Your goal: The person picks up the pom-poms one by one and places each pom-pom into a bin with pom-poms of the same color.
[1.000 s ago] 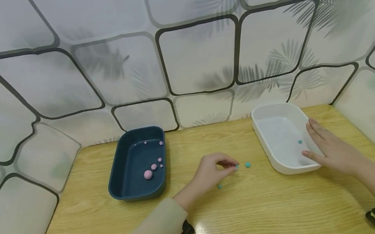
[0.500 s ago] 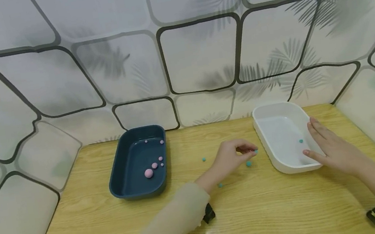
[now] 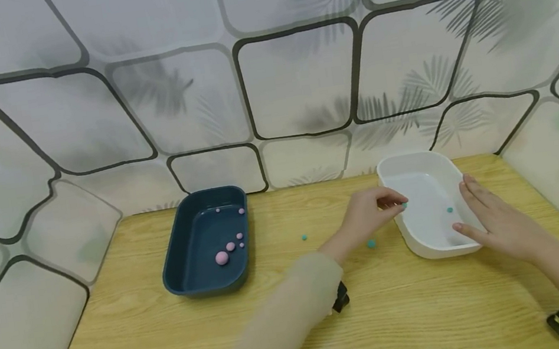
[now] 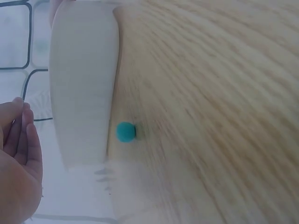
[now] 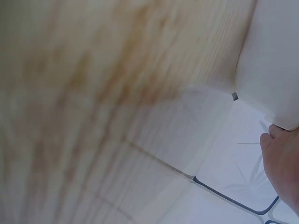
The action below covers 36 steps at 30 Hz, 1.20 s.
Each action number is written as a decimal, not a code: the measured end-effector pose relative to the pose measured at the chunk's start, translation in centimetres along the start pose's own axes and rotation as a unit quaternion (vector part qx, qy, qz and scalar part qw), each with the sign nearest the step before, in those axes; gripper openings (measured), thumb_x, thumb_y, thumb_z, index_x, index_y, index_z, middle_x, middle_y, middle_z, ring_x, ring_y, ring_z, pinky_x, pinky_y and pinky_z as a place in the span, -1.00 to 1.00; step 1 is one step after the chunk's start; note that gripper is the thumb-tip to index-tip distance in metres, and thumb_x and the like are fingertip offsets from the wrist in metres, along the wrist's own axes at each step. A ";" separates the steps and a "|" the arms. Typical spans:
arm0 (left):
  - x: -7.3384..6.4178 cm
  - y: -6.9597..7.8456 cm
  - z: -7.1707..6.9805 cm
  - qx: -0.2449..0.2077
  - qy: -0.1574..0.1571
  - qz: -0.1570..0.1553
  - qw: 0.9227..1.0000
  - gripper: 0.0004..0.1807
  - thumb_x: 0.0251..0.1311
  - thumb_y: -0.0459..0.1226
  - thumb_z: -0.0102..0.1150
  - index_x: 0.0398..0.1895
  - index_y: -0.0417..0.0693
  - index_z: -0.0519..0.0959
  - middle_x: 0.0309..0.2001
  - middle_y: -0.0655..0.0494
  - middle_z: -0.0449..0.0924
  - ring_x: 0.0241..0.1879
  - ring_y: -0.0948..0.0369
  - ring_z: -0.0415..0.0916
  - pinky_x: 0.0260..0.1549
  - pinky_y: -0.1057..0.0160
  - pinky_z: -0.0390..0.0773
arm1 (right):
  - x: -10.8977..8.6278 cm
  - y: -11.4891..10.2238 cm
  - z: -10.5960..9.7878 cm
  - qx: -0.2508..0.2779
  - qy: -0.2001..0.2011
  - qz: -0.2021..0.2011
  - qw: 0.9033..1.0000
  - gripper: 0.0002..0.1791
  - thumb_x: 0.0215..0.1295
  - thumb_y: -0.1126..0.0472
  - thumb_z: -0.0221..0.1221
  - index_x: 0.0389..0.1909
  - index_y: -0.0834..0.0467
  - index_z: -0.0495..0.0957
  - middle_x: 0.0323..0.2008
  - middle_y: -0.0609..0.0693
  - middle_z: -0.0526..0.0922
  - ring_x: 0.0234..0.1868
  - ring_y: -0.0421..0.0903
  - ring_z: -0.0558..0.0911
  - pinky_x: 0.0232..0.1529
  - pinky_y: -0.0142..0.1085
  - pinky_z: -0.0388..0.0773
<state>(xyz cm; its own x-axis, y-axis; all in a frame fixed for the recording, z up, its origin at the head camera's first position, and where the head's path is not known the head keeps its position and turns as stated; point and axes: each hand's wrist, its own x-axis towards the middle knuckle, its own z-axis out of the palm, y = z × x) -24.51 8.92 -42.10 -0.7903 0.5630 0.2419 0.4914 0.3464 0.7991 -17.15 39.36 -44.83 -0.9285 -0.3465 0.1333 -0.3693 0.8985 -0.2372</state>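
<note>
Fingers (image 3: pixel 393 195) of our left hand (image 3: pixel 365 213) pinch a small teal ball (image 3: pixel 405 205) by the left rim of a white tray (image 3: pixel 438 252); we see its floor lying rightward, long axis running away from us. Right hand (image 3: pixel 501 227), straight-fingered, grasping nothing, rests along the opposite side.

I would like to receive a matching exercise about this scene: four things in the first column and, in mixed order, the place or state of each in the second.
Column one:
1. left hand
2. right hand
3. pink balls
4. white tray

Column two:
A. inside the dark blue tray
B. pinches a small teal ball
C. has another teal ball lying inside
D. has straight fingers, at the right side of a tray

Right pairs: 1-B, 2-D, 3-A, 4-C.
</note>
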 end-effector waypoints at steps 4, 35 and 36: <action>1.0 0.2 0.6 0.016 -0.004 -0.002 1.000 -0.84 0.44 -0.26 0.36 -0.03 -0.04 0.83 -0.05 0.11 0.84 -0.24 0.45 0.61 -0.23 0.67 0.51 | 0.0 0.1 0.1 0.002 0.001 -0.001 1.000 0.00 0.62 -0.04 0.11 0.67 0.45 -0.23 0.72 0.29 -0.41 0.76 0.17 -0.35 0.54 -0.55 -0.68; 3.4 0.9 2.3 0.040 0.038 -0.094 0.994 -0.86 0.41 -0.21 0.39 -0.10 -0.01 0.85 -0.14 0.18 0.88 -0.24 0.43 0.73 -0.31 0.69 0.49 | 0.1 0.3 0.3 -0.003 0.010 -0.008 1.000 0.00 0.61 -0.04 0.12 0.66 0.47 -0.20 0.70 0.39 -0.32 0.76 0.17 -0.34 0.52 -0.60 -0.66; 3.3 1.0 2.3 0.033 0.039 -0.095 0.994 -0.86 0.41 -0.22 0.39 -0.10 -0.02 0.85 -0.14 0.17 0.88 -0.24 0.42 0.73 -0.31 0.69 0.50 | 0.1 0.3 0.3 -0.003 0.011 -0.008 1.000 0.00 0.61 -0.04 0.12 0.66 0.47 -0.20 0.70 0.40 -0.31 0.76 0.17 -0.34 0.51 -0.60 -0.66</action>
<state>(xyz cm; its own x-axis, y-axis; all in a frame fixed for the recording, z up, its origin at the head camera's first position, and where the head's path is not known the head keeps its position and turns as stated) -25.84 12.84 -41.78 -0.8959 0.4237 0.1337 0.3513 0.4912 0.7970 -17.33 39.53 -45.21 -0.9215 -0.3548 0.1579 -0.3838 0.8943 -0.2299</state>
